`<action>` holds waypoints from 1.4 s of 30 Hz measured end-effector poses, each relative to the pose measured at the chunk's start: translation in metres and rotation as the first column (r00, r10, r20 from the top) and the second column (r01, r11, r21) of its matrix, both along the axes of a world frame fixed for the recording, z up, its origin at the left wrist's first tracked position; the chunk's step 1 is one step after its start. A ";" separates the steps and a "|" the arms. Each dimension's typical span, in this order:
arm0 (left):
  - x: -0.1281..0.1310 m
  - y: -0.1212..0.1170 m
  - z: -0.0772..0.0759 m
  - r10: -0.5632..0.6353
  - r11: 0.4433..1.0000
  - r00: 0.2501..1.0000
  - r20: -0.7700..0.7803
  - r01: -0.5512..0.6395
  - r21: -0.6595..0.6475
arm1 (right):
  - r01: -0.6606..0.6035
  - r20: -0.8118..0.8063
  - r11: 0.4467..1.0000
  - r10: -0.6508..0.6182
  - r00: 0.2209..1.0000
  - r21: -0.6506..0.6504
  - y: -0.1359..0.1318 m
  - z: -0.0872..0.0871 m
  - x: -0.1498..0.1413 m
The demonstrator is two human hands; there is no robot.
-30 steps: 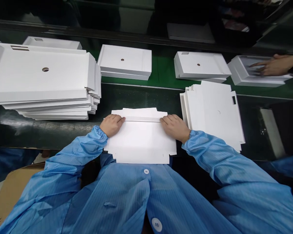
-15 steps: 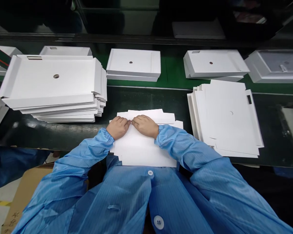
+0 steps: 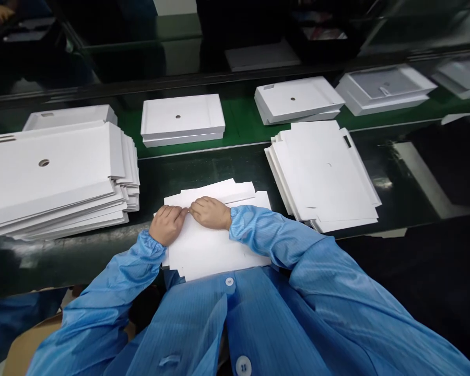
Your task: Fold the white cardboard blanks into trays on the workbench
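A flat white cardboard box blank (image 3: 215,250) lies on the dark bench right in front of me, its near edge against my blue coat. My left hand (image 3: 166,224) is closed, with curled fingers on the crease near the blank's far left part. Beside it my right hand (image 3: 210,212) is closed too, pressing the same crease with its fingertips; the two hands meet at the thumbs. A narrow flap lies beyond the crease. Other white sheets peek out underneath. What the fingertips pinch is partly hidden by the hands.
To the left rises a stack of folded white trays (image 3: 70,156), the top one with a round hole. A pile of flat blanks (image 3: 329,172) lies to the right. Behind, white boxes (image 3: 182,116) stand on a green strip (image 3: 238,122). A cardboard carton (image 3: 27,344) is at lower left.
My view has turned right and tilted, so the stacks and boxes appear farther left. Both hands stay closed at the same crease of the blank, with little visible movement along it.
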State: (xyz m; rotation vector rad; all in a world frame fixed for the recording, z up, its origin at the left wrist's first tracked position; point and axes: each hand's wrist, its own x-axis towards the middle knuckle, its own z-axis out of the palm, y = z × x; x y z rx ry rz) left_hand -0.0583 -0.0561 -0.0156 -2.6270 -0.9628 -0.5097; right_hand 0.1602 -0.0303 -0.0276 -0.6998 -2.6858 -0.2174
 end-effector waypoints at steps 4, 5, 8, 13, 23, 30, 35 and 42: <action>-0.002 0.000 0.001 0.022 1.000 0.999 0.031 -0.022 0.007 | 0.005 -0.028 1.000 -0.004 1.000 0.011 0.000 0.001 -0.004; -0.001 0.000 0.001 0.037 0.999 0.998 0.050 -0.037 0.005 | 0.003 -0.041 1.000 -0.002 0.999 0.015 0.000 0.001 -0.005; -0.001 -0.001 0.003 0.073 0.997 0.992 0.104 -0.071 -0.015 | 0.005 -0.075 1.000 -0.005 0.997 0.011 0.000 0.003 -0.007; -0.003 0.000 0.002 0.088 0.996 0.990 0.108 -0.085 -0.029 | 0.027 -0.034 0.996 -0.030 0.999 -0.085 0.002 0.008 -0.008; 0.001 0.001 -0.003 0.091 0.993 0.995 0.047 -0.087 -0.075 | 0.015 0.138 0.990 0.005 0.990 -0.141 0.006 0.026 0.026; 0.004 0.002 0.008 0.097 0.992 0.994 0.045 -0.093 -0.091 | 0.025 0.343 0.994 0.012 0.939 -0.102 0.014 0.035 0.099; 0.036 0.014 0.017 0.052 0.990 0.998 -0.040 -0.057 -0.130 | 0.025 0.360 0.996 0.006 0.933 -0.080 0.010 0.026 0.103; 0.081 0.027 0.014 -0.100 0.984 0.984 -0.147 0.077 -0.159 | 0.006 0.372 0.999 0.015 0.928 -0.054 0.011 0.021 0.099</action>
